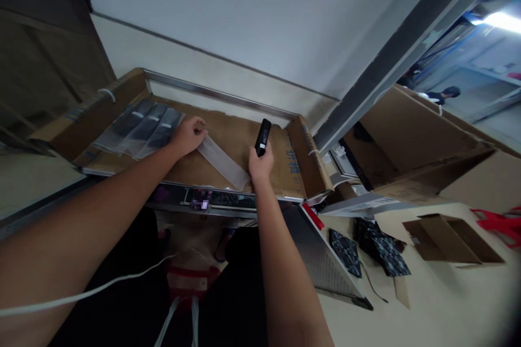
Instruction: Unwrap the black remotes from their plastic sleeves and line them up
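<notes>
In my right hand (261,162) is a black handheld device (264,136) with a small white label, its far end pointing up and away; its exact kind I cannot make out. My left hand (190,135) has its fingers bent together at the upper end of a long translucent plastic sleeve (224,164). That sleeve slants across the cardboard lining (228,124), its lower end close to my right wrist. Left of my left hand, several dark items in translucent sleeves (148,119) lie side by side, each with a white label.
Cardboard flaps (306,157) stand at both ends of the lined shelf. At right are a large cardboard box (419,141), a grey perforated panel (321,255), dark patterned bags (382,246) and another open box (451,238) on the floor. A white cord (122,279) crosses below my left arm.
</notes>
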A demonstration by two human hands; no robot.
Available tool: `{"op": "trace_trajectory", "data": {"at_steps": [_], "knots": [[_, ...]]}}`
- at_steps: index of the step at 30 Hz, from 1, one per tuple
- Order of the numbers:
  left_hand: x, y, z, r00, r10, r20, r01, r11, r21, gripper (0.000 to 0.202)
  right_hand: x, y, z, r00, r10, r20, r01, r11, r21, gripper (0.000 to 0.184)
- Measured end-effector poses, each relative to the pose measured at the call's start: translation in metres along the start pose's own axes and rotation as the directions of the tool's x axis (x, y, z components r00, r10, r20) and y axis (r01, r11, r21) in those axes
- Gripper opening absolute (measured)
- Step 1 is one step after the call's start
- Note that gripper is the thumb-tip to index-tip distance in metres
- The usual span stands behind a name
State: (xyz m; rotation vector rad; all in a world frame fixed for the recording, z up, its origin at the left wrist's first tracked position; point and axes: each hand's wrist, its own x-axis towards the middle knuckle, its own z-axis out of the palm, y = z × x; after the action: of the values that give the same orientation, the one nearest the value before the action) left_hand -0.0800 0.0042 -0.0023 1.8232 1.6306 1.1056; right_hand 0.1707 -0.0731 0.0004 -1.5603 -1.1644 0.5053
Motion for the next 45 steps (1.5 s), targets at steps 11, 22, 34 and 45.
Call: {"op": "trace_trajectory", "data": {"at_steps": [11, 22, 34, 45], "knots": [[0.002, -0.005, 0.002, 1.0, -0.006, -0.007, 0.006, 1.0, 0.023, 0.031, 0.05, 0.028, -0.059, 0.978, -0.186, -0.09, 0.036, 0.582, -0.812, 0.053], [0.002, -0.009, 0.002, 1.0, 0.007, -0.016, -0.007, 1.0, 0.015, 0.024, 0.043, 0.03, -0.056, 0.966, -0.23, -0.118, 0.027, 0.541, -0.841, 0.047], [0.003, -0.012, 0.003, 0.999, 0.034, -0.021, -0.034, 0.999, -0.021, 0.021, 0.041, 0.028, -0.059, 0.967, -0.232, -0.108, 0.059, 0.612, -0.789, 0.043], [0.004, -0.013, 0.006, 0.999, 0.009, -0.033, -0.011, 0.999, -0.046, 0.024, 0.034, 0.023, -0.049, 0.865, -0.408, 0.292, 0.502, 0.706, -0.499, 0.026]]}}
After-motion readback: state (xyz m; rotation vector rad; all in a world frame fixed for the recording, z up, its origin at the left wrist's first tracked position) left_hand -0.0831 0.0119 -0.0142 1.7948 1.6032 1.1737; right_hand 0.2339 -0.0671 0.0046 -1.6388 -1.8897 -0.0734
